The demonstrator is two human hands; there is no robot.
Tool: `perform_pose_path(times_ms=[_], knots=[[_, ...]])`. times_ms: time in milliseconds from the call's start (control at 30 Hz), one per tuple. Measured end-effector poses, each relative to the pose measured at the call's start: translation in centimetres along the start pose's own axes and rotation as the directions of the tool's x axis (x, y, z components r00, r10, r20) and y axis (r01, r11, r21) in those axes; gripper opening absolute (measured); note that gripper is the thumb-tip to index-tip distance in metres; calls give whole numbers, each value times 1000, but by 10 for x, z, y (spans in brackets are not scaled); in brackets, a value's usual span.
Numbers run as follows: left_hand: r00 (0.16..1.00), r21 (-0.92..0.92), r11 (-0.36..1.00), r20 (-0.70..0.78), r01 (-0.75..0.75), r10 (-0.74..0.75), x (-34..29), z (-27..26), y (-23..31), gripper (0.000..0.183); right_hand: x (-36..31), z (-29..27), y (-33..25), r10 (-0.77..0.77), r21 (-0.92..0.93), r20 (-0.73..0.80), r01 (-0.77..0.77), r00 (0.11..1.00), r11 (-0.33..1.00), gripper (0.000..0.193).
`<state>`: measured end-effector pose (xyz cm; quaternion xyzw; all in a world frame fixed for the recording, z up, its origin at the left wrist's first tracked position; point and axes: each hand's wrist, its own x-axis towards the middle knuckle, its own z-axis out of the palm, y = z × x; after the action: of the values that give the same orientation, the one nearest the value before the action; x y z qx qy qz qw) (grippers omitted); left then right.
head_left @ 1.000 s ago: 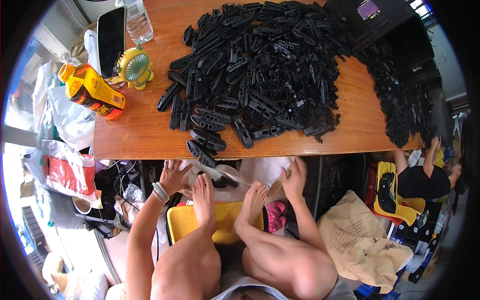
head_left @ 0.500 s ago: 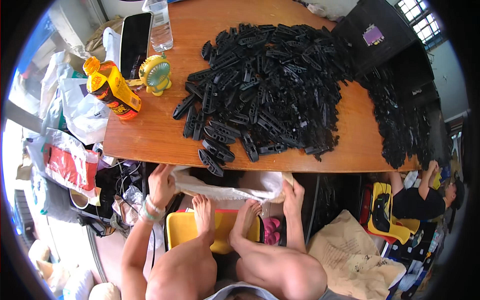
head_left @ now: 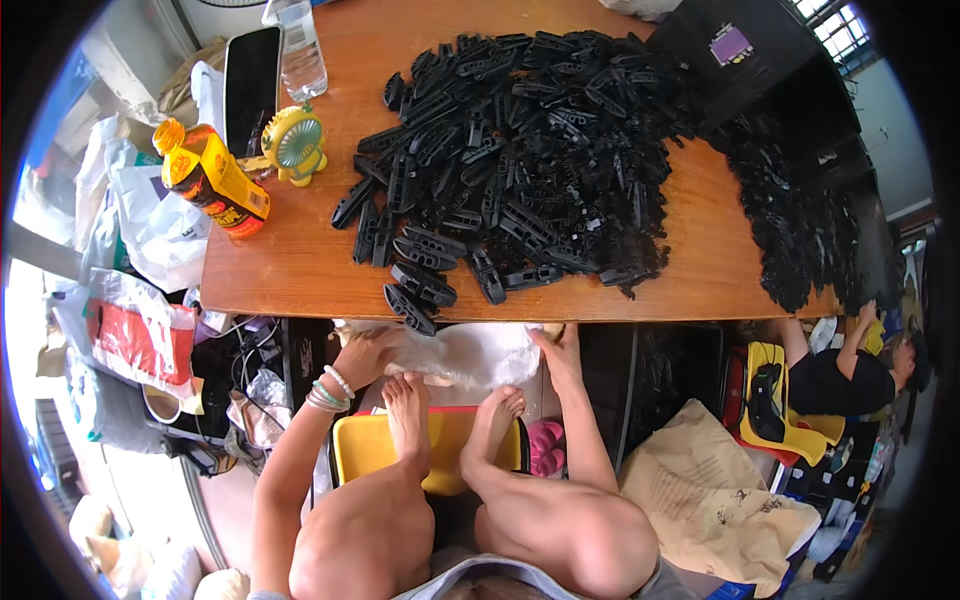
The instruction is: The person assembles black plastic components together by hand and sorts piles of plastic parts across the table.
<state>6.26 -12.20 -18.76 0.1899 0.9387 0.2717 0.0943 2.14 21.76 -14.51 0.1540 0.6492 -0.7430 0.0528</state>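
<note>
Left hand (head_left: 366,356), right hand (head_left: 561,356) closer together than half a second ago

Both hands' fingers clamped on opposite ends of white sack (head_left: 468,357), which spans between them below near table (head_left: 712,225) edge, near bare feet (head_left: 408,405). Black plastic parts (head_left: 520,150) heaped on table; yellow-labelled bottle (head_left: 222,190) at left.

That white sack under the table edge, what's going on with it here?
A seated person has both bare hands at a white sack, just below the near edge of the wooden table. The left hand is at one end and the right hand at the other; how firmly the fingers grip isn't clear. On the table lies a big heap of black plastic parts, with a yellow-and-black bottle to its left. Another person in a black top is further off at the right.
</note>
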Motion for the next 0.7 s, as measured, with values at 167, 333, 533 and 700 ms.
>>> perform_pose_path(times_ms=[167,333,533,700], knots=[[919,36,993,375,115,-121,-10,47,12,36,4,-95,97,32,-674,-87,-83,996,734,24],[709,214,939,617,267,-342,-22,-23,42,47,-80,-76,88,68,-838,146,87,987,539,17],[611,245,962,746,121,-266,-38,-17,36,68,-73,-78,77,89,-418,-189,-162,978,894,18],[945,218,976,323,-25,-48,-121,20,33,62,-107,-84,81,329,-589,-105,-326,938,740,25]])
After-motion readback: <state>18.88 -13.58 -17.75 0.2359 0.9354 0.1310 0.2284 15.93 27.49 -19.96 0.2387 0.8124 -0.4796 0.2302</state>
